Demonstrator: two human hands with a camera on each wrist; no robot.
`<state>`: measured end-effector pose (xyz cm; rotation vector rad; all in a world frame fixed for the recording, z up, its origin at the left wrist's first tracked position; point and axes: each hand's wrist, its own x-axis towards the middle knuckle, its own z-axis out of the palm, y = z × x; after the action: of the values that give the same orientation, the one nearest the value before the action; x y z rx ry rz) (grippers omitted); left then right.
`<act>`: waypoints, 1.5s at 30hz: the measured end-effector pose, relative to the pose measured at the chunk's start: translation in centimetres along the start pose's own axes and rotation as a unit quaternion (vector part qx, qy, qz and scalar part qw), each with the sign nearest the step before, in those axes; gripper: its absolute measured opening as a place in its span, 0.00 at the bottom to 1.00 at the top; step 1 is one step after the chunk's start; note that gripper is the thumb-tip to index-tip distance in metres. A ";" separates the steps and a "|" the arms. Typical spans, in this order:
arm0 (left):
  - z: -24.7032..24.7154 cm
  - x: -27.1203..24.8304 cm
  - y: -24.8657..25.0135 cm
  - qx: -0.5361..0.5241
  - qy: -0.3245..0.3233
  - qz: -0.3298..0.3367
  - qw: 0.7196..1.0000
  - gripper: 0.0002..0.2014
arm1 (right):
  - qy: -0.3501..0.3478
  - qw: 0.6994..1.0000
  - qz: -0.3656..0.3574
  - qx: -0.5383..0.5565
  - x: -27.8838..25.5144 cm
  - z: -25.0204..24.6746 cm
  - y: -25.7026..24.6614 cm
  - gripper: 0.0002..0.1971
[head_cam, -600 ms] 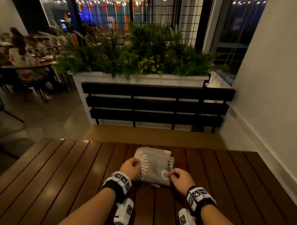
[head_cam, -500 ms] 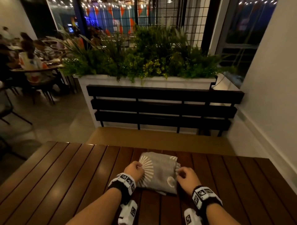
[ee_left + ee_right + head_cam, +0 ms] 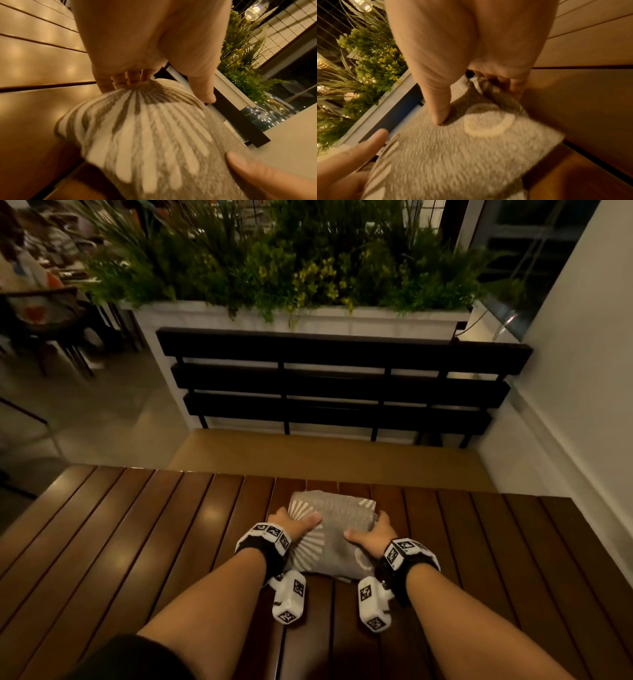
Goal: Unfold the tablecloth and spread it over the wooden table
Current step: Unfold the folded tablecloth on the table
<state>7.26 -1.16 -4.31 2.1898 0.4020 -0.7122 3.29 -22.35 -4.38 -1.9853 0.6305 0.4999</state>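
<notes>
Two bare forearms reach forward over the wooden table [image 3: 137,542], each with a black wristband carrying white marker blocks. The left hand [image 3: 291,525] grips the left edge of the folded tablecloth [image 3: 339,529]: its thumb lies flat across the top of the cloth, and the left wrist view shows the other fingers [image 3: 120,79] curled in at the cloth's edge, bunching the fabric where pale stripes fan out. The right hand [image 3: 375,534] holds the right edge the same way, thumb stretched over the top toward the middle, the remaining fingers [image 3: 515,83] tucked round the side (the right wrist view shows the fabric pinched into a small ridge there, beside a pale ring in the print). The two thumbs point toward each other and stay apart.

The tablecloth is a grey, thick folded bundle with a cream radiating pattern; it lies on the dark slats near the middle of the table's far half, between the two hands.

Beyond the table's far edge stands a tan bench seat [image 3: 325,453], backed by black horizontal slats [image 3: 342,378]. Behind that runs a white planter box [image 3: 376,320] filled with green foliage and small yellow flowers. A pale wall [image 3: 589,354] rises at the right, and dark chairs [image 3: 58,330] stand far left, blurred.
</notes>
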 end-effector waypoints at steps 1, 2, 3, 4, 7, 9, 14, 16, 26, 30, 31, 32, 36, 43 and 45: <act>0.4 0.3 -0.5 0.006 -0.006 0.007 1.000 0.69 | 0.011 1.000 -0.003 -0.011 0.0 0.2 0.2 0.57; 0.7 0.3 -0.8 0.013 -0.008 0.007 1.000 0.70 | 0.017 1.000 -0.007 -0.023 0.0 0.2 0.4 0.56; 0.9 0.2 -1.0 0.012 -0.007 0.003 1.000 0.70 | 0.020 0.999 -0.011 -0.034 -0.1 0.3 0.6 0.56; 1.0 0.0 -1.1 0.007 -0.003 0.000 1.000 0.69 | 0.024 0.999 -0.016 -0.044 -0.1 0.3 0.7 0.55; 1.2 -0.4 -0.9 -0.014 0.013 0.015 1.000 0.70 | 0.055 0.996 -0.044 -0.062 -0.4 0.6 0.9 0.50; 1.2 -1.3 -0.1 -0.028 0.023 0.040 0.999 0.67 | 0.076 0.994 -0.052 -0.062 -0.7 0.8 0.9 0.49; 1.4 -2.3 0.5 -0.001 0.010 0.069 0.998 0.65 | 0.057 0.997 -0.036 -0.039 -1.2 0.4 1.3 0.45; 1.6 -2.1 0.3 -0.003 0.002 0.063 0.998 0.65 | 0.052 0.997 -0.032 -0.037 -1.3 0.3 1.7 0.43; 1.0 -2.0 0.0 0.018 -0.027 0.085 0.996 0.69 | 0.053 0.995 -0.057 -0.060 -1.2 0.2 1.4 0.39; 0.0 -2.3 -0.3 0.091 -0.127 0.053 0.986 0.65 | 0.048 0.977 -0.135 -0.159 -0.9 -1.4 0.3 0.39; 0.1 -2.6 -0.5 0.123 -0.145 0.042 0.981 0.65 | 0.058 0.966 -0.153 -0.200 -0.8 -1.6 0.0 0.41; 0.3 -2.8 -0.5 0.164 -0.148 0.042 0.974 0.63 | 0.080 0.951 -0.168 -0.247 -1.0 -1.6 -0.3 0.41; 2.2 -3.4 0.0 0.153 -0.072 0.121 0.978 0.47 | 0.172 0.937 -0.054 -0.301 -1.7 -1.2 -1.0 0.43; 2.6 -3.0 0.8 -0.015 -0.098 0.074 0.992 0.29 | 0.004 0.990 0.136 -0.019 -1.1 -0.8 1.0 0.41; 2.3 -2.8 0.8 -0.039 -0.123 0.077 0.989 0.31 | 0.010 0.991 0.125 0.043 -0.9 -0.6 1.8 0.36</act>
<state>4.65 -3.56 -3.34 2.0041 0.1303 -0.8526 1.56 -23.45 -4.82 -1.8414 0.9055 0.5927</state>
